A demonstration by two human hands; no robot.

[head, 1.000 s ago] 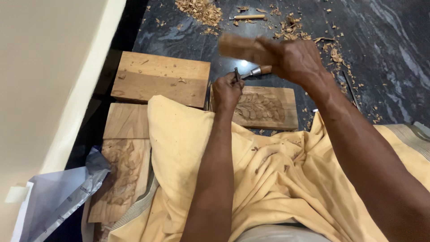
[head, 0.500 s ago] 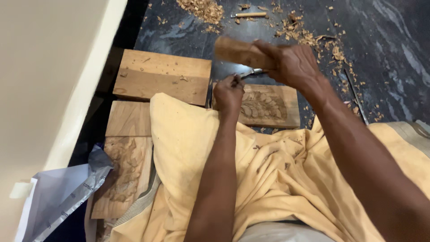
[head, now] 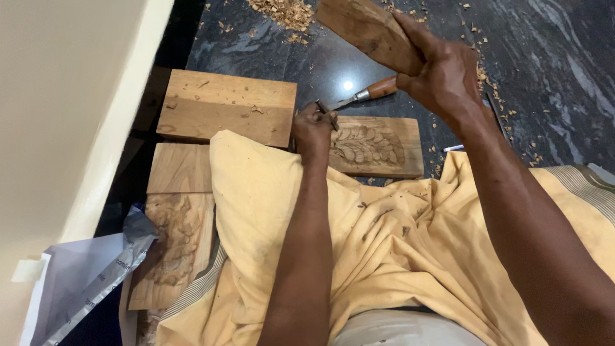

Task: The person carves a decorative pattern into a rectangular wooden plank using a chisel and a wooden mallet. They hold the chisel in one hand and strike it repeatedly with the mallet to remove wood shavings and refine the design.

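My left hand grips a chisel with a brown wooden handle and steel blade, its tip set on a carved wooden panel with a leaf pattern lying on the dark floor. My right hand is raised above the chisel and holds a thick wooden block used as a mallet. A yellow cloth covers my lap and overlaps the panel's near edge.
A plain wooden plank lies left of the carved panel. Nearer me sit another plank and a carved board. Wood shavings litter the dark stone floor. A grey-white plastic bag lies by the cream wall.
My right hand has lifted the wooden block up and away from the chisel handle. The left hand stays on the chisel at the panel.
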